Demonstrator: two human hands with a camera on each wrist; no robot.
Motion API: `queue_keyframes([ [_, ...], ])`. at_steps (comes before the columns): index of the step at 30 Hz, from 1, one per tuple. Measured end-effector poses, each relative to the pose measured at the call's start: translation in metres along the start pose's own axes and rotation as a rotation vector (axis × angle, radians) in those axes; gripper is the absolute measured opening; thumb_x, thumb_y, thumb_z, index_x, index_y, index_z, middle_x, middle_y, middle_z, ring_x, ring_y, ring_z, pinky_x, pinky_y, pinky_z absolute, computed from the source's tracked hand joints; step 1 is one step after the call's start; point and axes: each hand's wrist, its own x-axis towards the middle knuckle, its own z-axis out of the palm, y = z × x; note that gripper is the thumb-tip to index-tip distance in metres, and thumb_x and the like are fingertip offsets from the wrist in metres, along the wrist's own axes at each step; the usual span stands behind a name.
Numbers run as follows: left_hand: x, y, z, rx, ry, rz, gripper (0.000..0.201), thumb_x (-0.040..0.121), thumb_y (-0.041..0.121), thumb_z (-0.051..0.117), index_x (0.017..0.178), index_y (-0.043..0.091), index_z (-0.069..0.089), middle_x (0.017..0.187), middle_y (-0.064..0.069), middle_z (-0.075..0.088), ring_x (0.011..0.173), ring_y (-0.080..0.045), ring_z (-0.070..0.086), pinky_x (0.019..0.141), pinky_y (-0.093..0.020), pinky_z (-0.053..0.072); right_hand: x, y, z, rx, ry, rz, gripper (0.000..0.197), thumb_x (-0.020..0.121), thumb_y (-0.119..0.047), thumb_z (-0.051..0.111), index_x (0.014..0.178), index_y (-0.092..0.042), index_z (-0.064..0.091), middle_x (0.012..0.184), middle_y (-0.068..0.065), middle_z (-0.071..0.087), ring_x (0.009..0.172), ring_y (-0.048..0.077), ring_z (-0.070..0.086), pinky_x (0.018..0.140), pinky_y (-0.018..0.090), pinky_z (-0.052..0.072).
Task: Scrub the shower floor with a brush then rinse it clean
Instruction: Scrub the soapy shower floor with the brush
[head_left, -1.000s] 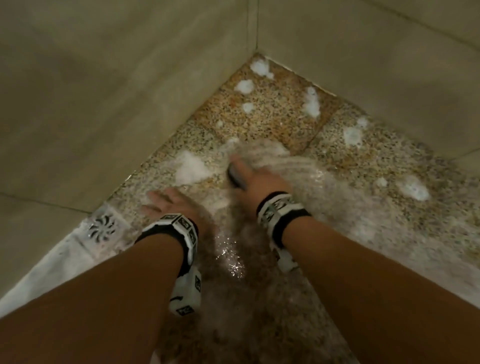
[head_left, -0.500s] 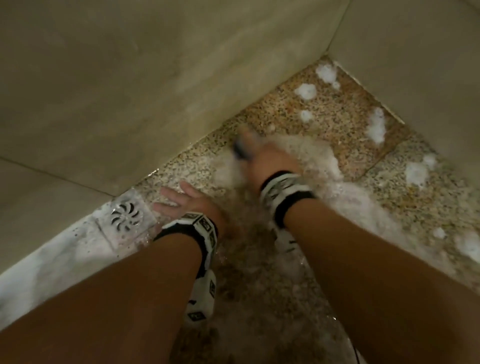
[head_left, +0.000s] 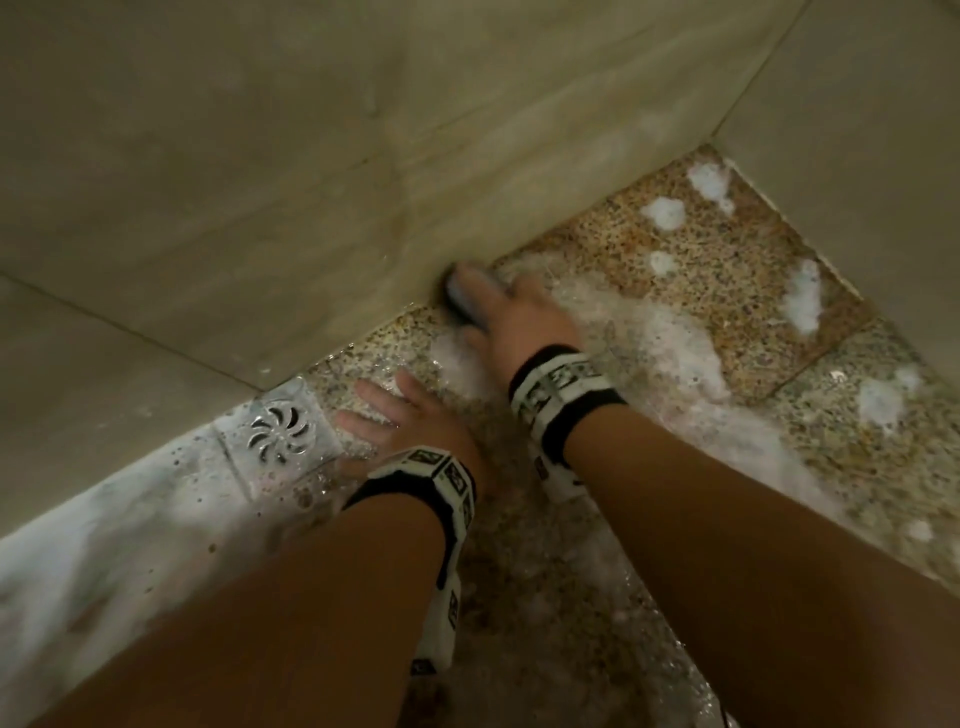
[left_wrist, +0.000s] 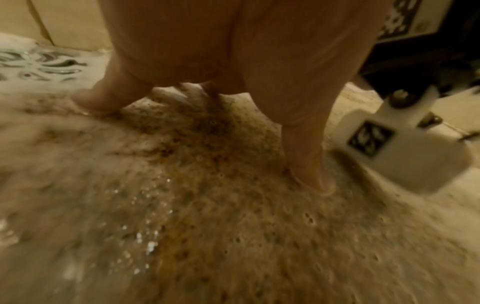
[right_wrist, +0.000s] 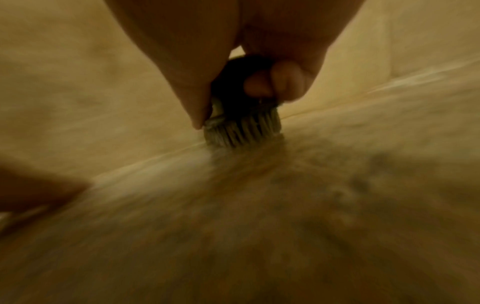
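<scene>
My right hand (head_left: 511, 312) grips a dark scrub brush (head_left: 462, 301) and presses it on the speckled shower floor (head_left: 649, 291) right at the foot of the left wall. In the right wrist view the brush (right_wrist: 241, 123) stands bristles down at the floor-wall seam, thumb and curled fingers around its dark body. My left hand (head_left: 395, 415) lies flat on the wet floor beside the drain, fingers spread. Its fingertips (left_wrist: 311, 179) press on the soapy floor (left_wrist: 233, 226) in the left wrist view. White foam (head_left: 675, 343) covers the floor right of the brush.
A square metal drain grate (head_left: 280, 426) sits in the floor by the left wall, also seen as drain grate (left_wrist: 39, 65). Beige tiled walls (head_left: 260, 182) meet at the far corner. Foam blobs (head_left: 800, 296) dot the far tiles. A pale soapy strip (head_left: 104, 545) runs along the near left.
My right hand has pushed the brush forward and left, from the middle of the floor up to the wall's foot. The left hand stays planted by the drain; the view swung left.
</scene>
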Motion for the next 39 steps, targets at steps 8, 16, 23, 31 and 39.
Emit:
queue_keyframes([
  [8, -0.005, -0.006, -0.006, 0.009, -0.048, 0.075, 0.172, 0.048, 0.083, 0.079, 0.148, 0.004, -0.037, 0.153, -0.036, -0.034, 0.141, -0.066, -0.015, 0.112, -0.075, 0.020, 0.031, 0.074, -0.041, -0.102, 0.091, 0.197, 0.060, 0.098, -0.046, 0.061, 0.148, -0.059, 0.031, 0.147, 0.016, 0.039, 0.120, 0.044, 0.054, 0.104, 0.048, 0.047],
  [16, 0.009, 0.001, 0.009, -0.031, 0.046, 0.014, 0.146, 0.076, 0.063, 0.078, 0.148, 0.004, -0.033, 0.156, -0.035, -0.029, 0.141, -0.063, -0.018, 0.110, -0.079, 0.013, 0.006, 0.010, -0.017, -0.082, 0.058, 0.163, 0.056, 0.101, -0.035, 0.055, 0.149, -0.050, 0.030, 0.153, 0.016, 0.031, 0.115, 0.043, 0.057, 0.096, 0.044, 0.052],
  [23, 0.003, -0.003, 0.003, -0.043, -0.025, 0.029, 0.147, 0.070, 0.079, 0.071, 0.150, 0.014, -0.034, 0.159, -0.025, -0.032, 0.145, -0.057, -0.021, 0.108, -0.079, 0.015, 0.014, -0.044, 0.008, 0.131, -0.262, -0.147, 0.051, 0.085, -0.058, 0.069, 0.131, -0.040, 0.055, 0.130, 0.002, 0.060, 0.113, 0.028, 0.060, 0.093, 0.041, 0.053],
  [31, -0.007, -0.008, -0.006, -0.043, -0.051, 0.062, 0.165, 0.052, 0.084, 0.077, 0.150, 0.013, -0.036, 0.158, -0.026, -0.034, 0.145, -0.057, -0.020, 0.112, -0.076, 0.019, 0.014, -0.035, 0.003, 0.190, -0.237, -0.091, 0.068, 0.073, -0.079, 0.067, 0.126, -0.038, 0.058, 0.123, -0.008, 0.063, 0.106, 0.020, 0.061, 0.094, 0.041, 0.052],
  [39, -0.006, -0.006, -0.010, 0.020, -0.081, 0.072, 0.177, 0.040, 0.083, 0.081, 0.147, 0.005, -0.037, 0.153, -0.035, -0.035, 0.141, -0.065, -0.016, 0.109, -0.078, 0.023, 0.039, 0.107, -0.069, -0.019, 0.157, 0.456, 0.056, 0.099, -0.037, 0.057, 0.149, -0.048, 0.036, 0.158, 0.017, 0.034, 0.133, 0.046, 0.047, 0.110, 0.053, 0.043],
])
